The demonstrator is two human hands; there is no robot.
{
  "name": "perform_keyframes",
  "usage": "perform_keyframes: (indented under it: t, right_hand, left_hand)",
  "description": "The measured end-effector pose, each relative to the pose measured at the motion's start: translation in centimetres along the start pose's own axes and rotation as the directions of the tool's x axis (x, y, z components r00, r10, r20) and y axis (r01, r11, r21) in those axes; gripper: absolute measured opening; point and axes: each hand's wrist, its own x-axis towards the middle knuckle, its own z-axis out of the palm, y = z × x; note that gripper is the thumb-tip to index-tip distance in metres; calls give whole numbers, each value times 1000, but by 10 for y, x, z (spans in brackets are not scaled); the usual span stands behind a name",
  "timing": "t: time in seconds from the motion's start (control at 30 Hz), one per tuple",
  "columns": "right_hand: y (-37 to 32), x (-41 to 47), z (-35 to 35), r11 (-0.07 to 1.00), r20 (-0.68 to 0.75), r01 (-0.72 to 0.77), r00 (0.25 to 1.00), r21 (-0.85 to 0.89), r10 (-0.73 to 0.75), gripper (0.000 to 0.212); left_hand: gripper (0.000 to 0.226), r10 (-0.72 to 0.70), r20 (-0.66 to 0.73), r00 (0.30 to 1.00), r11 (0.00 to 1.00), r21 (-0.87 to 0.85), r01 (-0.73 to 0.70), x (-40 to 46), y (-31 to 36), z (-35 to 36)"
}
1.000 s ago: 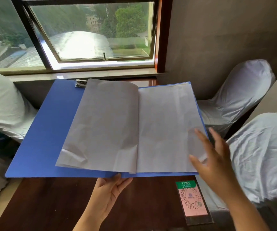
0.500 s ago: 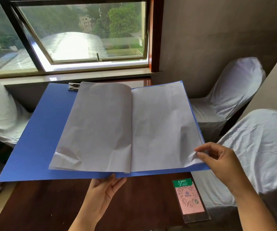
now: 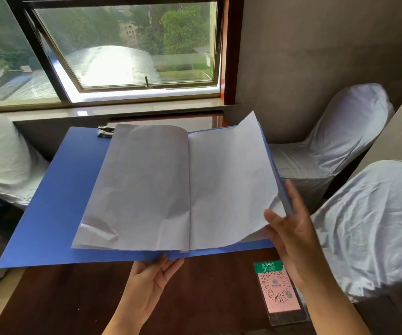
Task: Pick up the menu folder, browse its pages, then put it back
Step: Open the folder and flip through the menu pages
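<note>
The left hand (image 3: 150,281), at the lower middle of the frame, is turned palm up with its fingers loosely spread; their tips reach under the near edge of the blue menu folder (image 3: 50,201) close to the spine and carry it from below. How far the fingers run beneath the cover is hidden.

The right hand (image 3: 291,233), at the lower right, is open, fingers extended and a little apart. Its thumb lies over the lower right corner of the right-hand page (image 3: 229,189), and the fingers rise along the folder's right edge, behind the sheet. That page is lifted off the cover at its outer side, its upper right corner standing up and its lower edge curving upward toward the thumb. Whether the fingers press the sheet against the thumb cannot be told.

The folder lies open and nearly level in the centre of the frame, held above a dark wooden table (image 3: 74,301). The left-hand page (image 3: 141,189) lies flat with a creased lower left corner, and a metal clip (image 3: 105,131) shows at the folder's upper left.

On the table at the lower right stands a pink and green QR code card (image 3: 277,288) in a clear holder. White-covered chairs (image 3: 369,228) fill the right side and the left edge, and a window (image 3: 127,49) spans the upper left.
</note>
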Motion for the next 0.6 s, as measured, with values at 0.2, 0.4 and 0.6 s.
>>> perform_keyframes:
  t: [0.2, 0.4, 0.6]
  right_hand:
    - [30, -3, 52, 815, 189, 122, 982, -567, -15, 77]
    - [62, -18, 97, 537, 416, 381, 907, -752, -62, 85]
    - [73, -26, 98, 370, 522, 502, 851, -782, -52, 58]
  left_hand:
    - [46, -2, -7, 1000, 1000, -2, 2, 0, -6, 7]
    - [35, 9, -1, 1000, 996, 86, -9, -7, -9, 12]
    - [37, 0, 4, 1000, 1000, 29, -1, -13, -6, 12]
